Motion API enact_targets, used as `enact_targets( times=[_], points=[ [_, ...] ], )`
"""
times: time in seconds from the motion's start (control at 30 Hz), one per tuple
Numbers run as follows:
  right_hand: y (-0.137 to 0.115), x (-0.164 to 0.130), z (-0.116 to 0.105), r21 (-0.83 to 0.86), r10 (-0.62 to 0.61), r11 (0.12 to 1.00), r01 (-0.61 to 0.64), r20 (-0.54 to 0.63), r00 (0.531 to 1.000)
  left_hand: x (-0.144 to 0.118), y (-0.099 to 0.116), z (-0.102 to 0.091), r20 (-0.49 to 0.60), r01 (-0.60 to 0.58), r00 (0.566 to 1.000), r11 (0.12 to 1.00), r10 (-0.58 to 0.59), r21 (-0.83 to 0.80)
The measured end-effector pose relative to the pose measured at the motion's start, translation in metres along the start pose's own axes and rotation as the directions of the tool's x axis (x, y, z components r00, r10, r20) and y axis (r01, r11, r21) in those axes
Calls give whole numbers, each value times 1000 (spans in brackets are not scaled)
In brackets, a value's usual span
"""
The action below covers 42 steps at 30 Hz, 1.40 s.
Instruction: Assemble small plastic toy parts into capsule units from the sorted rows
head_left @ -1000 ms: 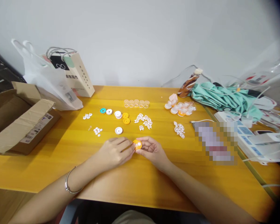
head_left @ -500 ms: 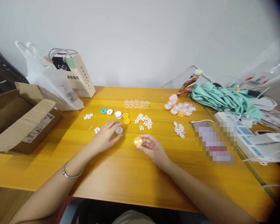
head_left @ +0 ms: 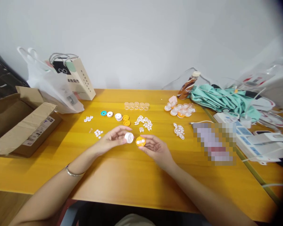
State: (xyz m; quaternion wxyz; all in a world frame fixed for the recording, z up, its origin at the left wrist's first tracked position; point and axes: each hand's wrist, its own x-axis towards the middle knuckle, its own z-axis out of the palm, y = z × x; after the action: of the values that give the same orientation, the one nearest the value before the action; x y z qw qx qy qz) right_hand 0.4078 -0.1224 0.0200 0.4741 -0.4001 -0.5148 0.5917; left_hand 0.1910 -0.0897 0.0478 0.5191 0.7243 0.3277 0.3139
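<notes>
The white disc (head_left: 129, 137) is sitting pinched between the fingertips of the left hand (head_left: 113, 139), just left of the frame's centre, and it is almost touching the orange disc (head_left: 140, 141), which the right hand (head_left: 155, 149) is holding at its fingertips with the palm turned up. Both hands are hovering just above the yellow surface (head_left: 132, 179), one disc in each.

Above them in the frame, two more orange discs (head_left: 126, 120) are lying close together, with a small stack of white discs (head_left: 118, 116) just to their left. Further left, one teal disc (head_left: 103, 113) and one white ring (head_left: 109, 114) are lying side by side. A row of five clear cups (head_left: 136, 105) is standing near the far edge. Two heaps of white lattice pieces (head_left: 144, 122) are lying to the right of the discs; their number is too small to count. Small white buttons (head_left: 98, 133) are lying in a cluster at centre left.

A cardboard box (head_left: 21, 122) is sitting open at the left edge, with one paper bag (head_left: 81, 80) behind it. A brown bottle (head_left: 186, 86) is lying tilted at upper right beside a green cloth (head_left: 224, 100).
</notes>
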Motion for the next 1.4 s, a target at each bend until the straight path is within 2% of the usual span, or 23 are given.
enact_targets(
  times=[0.2,0.37,0.5,0.7,0.93,1.07,1.2,1.4],
  points=[
    [1,-4,3,-25,-41,999,41,5,999,-1,1,8,-19,-54,998,997,55,48],
    [6,-5,2,-61,-98,993,98,7,995,-1,1,13,-36,3,999,998,-5,-59],
    [9,-5,2,-98,-135,986,136,22,991,-2,4,17,-50,30,998,997,-34,-71],
    [10,-5,3,-131,-182,974,183,18,983,-2,6,17,-83,33,996,999,-30,39],
    [12,-6,3,-158,-228,960,232,45,973,-3,7,19,-94,-27,994,978,47,208],
    [14,-6,6,-169,-239,954,247,69,969,-5,12,25,-73,-95,988,917,133,387],
    [17,-7,9,-176,-238,953,248,76,968,-8,15,33,-61,-124,978,792,200,598],
    [18,-7,10,-168,-174,969,180,52,983,-10,13,37,-53,-154,960,673,277,723]
  ],
)
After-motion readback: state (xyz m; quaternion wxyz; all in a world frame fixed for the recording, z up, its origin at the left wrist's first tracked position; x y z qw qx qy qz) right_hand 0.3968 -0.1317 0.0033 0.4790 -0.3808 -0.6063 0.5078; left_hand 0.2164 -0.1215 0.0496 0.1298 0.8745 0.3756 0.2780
